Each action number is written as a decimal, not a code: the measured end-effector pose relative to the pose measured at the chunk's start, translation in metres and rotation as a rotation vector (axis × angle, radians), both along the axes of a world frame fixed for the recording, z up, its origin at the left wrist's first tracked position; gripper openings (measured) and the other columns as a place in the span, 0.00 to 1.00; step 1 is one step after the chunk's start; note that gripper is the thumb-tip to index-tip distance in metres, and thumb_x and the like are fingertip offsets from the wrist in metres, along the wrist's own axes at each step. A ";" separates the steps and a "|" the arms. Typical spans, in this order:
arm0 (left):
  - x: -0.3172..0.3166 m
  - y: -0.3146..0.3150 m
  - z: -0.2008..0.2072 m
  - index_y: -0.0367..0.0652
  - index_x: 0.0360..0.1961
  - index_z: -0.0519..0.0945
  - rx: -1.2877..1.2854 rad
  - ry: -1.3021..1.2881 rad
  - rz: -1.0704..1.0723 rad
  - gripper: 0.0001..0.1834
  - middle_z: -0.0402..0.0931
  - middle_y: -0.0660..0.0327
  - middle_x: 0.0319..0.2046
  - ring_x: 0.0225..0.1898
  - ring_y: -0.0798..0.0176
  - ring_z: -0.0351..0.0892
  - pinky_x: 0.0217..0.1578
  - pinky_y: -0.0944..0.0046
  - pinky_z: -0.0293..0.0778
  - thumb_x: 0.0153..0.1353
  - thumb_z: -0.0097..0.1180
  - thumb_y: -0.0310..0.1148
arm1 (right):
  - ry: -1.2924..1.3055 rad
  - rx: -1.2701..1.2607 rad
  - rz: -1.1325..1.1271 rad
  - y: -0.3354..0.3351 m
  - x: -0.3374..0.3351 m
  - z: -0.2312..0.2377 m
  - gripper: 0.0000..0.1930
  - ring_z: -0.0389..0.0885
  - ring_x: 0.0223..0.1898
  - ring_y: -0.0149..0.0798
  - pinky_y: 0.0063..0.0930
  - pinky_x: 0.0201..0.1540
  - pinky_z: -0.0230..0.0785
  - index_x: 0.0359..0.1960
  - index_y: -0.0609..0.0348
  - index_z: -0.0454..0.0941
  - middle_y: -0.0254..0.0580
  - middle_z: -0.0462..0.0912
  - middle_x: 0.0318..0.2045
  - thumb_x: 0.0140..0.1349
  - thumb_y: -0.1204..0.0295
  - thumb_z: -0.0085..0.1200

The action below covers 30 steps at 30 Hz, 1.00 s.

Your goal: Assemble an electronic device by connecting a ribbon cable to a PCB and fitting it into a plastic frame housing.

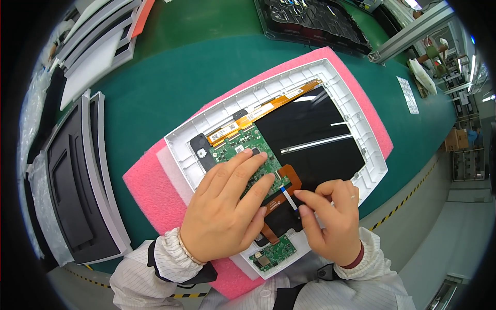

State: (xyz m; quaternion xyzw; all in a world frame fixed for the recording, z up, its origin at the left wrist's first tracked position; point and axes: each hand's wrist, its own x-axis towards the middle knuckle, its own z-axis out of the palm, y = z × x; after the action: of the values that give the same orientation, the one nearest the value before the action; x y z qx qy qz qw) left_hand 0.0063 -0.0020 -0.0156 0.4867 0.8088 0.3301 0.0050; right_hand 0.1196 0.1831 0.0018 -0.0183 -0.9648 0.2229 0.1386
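A white-framed display panel [373, 164] lies back side up, with a green circuit board [239, 145] fixed on its black back. My left hand [225, 211] rests over this board, its fingers stretched out and holding nothing. A short white ribbon cable with blue ends [289, 198] runs from the board's lower right edge. At its free lower end, my right hand [332, 217] has thumb and forefinger closed in a pinch. An orange-brown flex cable [290, 175] bends beside it and leads down to a small green board [273, 254] at the frame's near edge.
Pink foam [147, 187] lies beneath the panel on the green table [135, 98]. Grey and black panel housings [77, 175] stand at the left. A black plastic tray [315, 26] sits at the far side, near a metal post [413, 32]. A printed sheet [407, 95] lies far right.
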 end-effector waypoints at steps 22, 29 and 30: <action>0.000 0.001 0.002 0.39 0.49 0.77 -0.030 0.019 0.000 0.25 0.70 0.47 0.58 0.61 0.41 0.68 0.58 0.47 0.65 0.46 0.61 0.29 | 0.006 0.205 0.152 0.001 0.012 -0.007 0.18 0.69 0.43 0.37 0.37 0.46 0.56 0.45 0.49 0.85 0.35 0.73 0.42 0.52 0.62 0.64; 0.000 0.001 0.002 0.39 0.49 0.77 -0.036 0.020 0.000 0.25 0.70 0.47 0.58 0.61 0.41 0.68 0.58 0.47 0.65 0.46 0.61 0.29 | 0.026 0.210 0.117 0.000 0.011 -0.008 0.17 0.69 0.42 0.37 0.36 0.46 0.56 0.45 0.49 0.86 0.35 0.74 0.40 0.51 0.63 0.64; 0.000 0.001 0.002 0.39 0.49 0.77 -0.033 0.021 0.001 0.25 0.70 0.47 0.58 0.61 0.41 0.68 0.58 0.48 0.65 0.46 0.61 0.29 | 0.024 0.211 0.117 0.000 0.011 -0.008 0.17 0.70 0.42 0.38 0.36 0.46 0.56 0.45 0.49 0.86 0.35 0.74 0.40 0.51 0.63 0.65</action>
State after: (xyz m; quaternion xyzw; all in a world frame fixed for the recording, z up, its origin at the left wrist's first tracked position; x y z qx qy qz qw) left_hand 0.0063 -0.0013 -0.0135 0.4894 0.8144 0.3116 0.0041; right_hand 0.1309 0.1832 -0.0057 0.0556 -0.9805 0.1279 0.1382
